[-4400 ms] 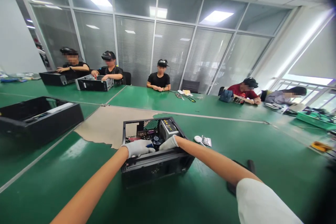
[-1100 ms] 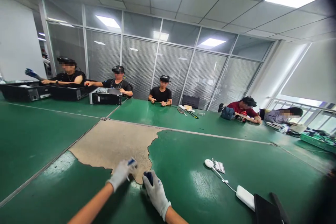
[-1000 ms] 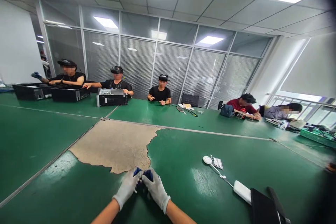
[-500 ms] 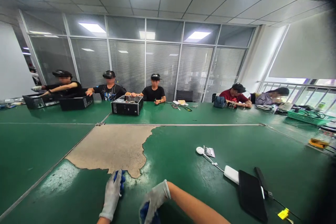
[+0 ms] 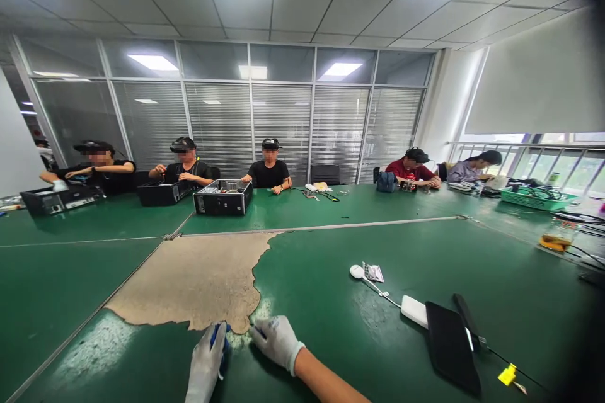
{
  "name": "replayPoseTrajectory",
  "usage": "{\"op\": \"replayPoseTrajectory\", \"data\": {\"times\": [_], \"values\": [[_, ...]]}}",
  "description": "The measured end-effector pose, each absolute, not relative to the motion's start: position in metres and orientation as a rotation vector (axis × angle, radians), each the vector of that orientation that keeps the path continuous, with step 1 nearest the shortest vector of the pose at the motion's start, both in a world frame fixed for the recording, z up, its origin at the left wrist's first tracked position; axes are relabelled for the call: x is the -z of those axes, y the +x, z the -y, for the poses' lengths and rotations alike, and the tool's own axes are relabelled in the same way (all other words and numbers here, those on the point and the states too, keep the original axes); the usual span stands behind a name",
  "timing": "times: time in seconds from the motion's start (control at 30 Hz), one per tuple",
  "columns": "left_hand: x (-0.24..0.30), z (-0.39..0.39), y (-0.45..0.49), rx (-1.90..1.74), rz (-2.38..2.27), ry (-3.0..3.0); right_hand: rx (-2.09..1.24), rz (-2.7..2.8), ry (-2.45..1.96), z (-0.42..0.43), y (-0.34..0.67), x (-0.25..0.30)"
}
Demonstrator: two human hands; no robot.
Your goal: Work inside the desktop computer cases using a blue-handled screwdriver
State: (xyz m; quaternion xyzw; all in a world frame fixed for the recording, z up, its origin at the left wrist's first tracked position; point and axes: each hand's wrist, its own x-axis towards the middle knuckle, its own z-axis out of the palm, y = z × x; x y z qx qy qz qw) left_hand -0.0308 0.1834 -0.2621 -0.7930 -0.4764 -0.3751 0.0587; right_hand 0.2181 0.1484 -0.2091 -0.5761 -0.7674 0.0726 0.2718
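Note:
Both my hands wear white gloves with blue palms and rest on the green table mat (image 5: 331, 327) at the bottom edge of the view. My left hand (image 5: 207, 362) stands on its side with the fingers stretched toward the torn tan patch (image 5: 198, 280) and holds nothing. My right hand (image 5: 276, 341) lies flat, knuckles up, fingers pointing left toward the patch's ragged edge, also with nothing in it. A small gap separates the two hands.
To the right lie a white round puck with a cable (image 5: 357, 271), a small packet (image 5: 373, 272), a white power bank (image 5: 413, 310), a black flat device (image 5: 451, 346) and a yellow tag (image 5: 507, 376). Across the table sit several people with open computer cases (image 5: 223, 196). A green basket (image 5: 536, 197) stands far right.
The computer case that stood under my hands 4.4 s ago is gone from in front of me. My hands met, then parted; the right hand has returned flat onto the mat.

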Motion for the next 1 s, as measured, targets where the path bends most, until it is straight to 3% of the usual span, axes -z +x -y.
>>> {"op": "replayPoseTrajectory", "data": {"times": [0.1, 0.5, 1.0], "values": [[0.259, -0.182, -0.031, 1.117, 1.472, -2.401, 0.028, 2.251, -1.612, -0.136, 0.208, 0.199], [0.256, -0.177, -0.029, 0.854, 1.476, -2.329, 0.073, 2.303, -1.565, -0.128, 0.209, 0.193], [0.255, -0.175, -0.027, 1.015, 1.508, -2.363, 0.102, 2.272, -1.632, -0.124, 0.205, 0.201]]}}
